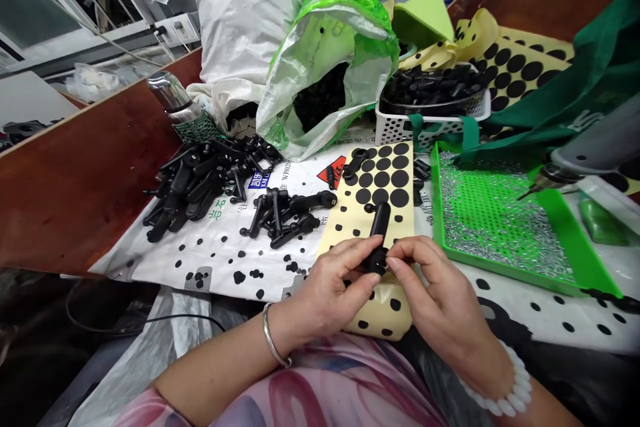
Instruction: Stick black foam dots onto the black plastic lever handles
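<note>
Held handle: one black handle (381,219) is standing out above the fingers, its far end pointing to 12 o'clock over the pale sticker sheet (341,221); this handle is the centre of the clock for the places below.
Left hand: the left hand (336,285) is reaching in from 8 o'clock, clamping the handle's near end between thumb and fingers.
Right hand: the right hand (440,290) is coming from 4 o'clock, bringing its bent fingertips to the near end; whether they are pinching a small piece, I cannot tell.
Sheet: black round stickers are filling its far part, and a loose black crank (356,163) is lying across some of them at 11 o'clock.
Handle piles: a large pile (193,177) of black handles is spreading between 9 and 10 o'clock, with a smaller cluster (285,213) lying nearer.
Bag: an open green-and-white bag (370,20) is bulging onto the table at 11 o'clock, holding dark pieces.
Basket: a white basket (400,128) is sitting at 1 o'clock, heaped with black parts.
Tray: a green tray (593,270) is lying at 3 o'clock, holding many small metal pieces.
Obstructions: a power driver (595,140) is jutting over the tray from its right, and dark green cloth (565,97) is hanging over its far edge.
</note>
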A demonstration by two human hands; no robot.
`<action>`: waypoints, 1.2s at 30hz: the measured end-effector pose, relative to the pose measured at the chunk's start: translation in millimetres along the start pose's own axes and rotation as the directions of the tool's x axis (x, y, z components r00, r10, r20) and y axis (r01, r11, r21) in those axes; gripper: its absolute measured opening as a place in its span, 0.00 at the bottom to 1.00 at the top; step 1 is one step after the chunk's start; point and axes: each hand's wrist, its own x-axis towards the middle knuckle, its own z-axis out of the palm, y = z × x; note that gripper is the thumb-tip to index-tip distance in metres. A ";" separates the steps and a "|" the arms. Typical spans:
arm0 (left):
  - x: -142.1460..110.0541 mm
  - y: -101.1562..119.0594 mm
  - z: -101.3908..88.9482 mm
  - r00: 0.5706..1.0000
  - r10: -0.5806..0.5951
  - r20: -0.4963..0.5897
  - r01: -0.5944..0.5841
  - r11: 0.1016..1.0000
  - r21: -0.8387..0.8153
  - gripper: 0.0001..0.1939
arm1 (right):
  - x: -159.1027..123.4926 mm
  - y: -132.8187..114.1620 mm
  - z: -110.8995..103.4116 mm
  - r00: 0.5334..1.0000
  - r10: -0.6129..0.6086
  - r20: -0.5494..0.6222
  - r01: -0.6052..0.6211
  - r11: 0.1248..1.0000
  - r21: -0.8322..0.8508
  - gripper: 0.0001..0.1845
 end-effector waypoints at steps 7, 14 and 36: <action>0.4 -5.0 3.1 0.993 -0.117 0.000 0.114 0.967 -0.229 0.24 | 2.3 0.2 -4.1 0.999 0.041 0.016 -0.042 0.998 0.051 0.05; 2.0 -3.5 -1.4 0.985 -0.165 0.048 0.172 0.951 -0.258 0.26 | 6.2 -0.1 -4.2 0.990 0.122 0.077 -0.132 0.982 0.138 0.05; -0.5 -6.3 0.6 0.966 -0.242 0.094 0.252 0.794 -0.552 0.25 | 22.5 -1.9 -1.6 0.963 0.255 0.082 -0.268 0.924 0.271 0.04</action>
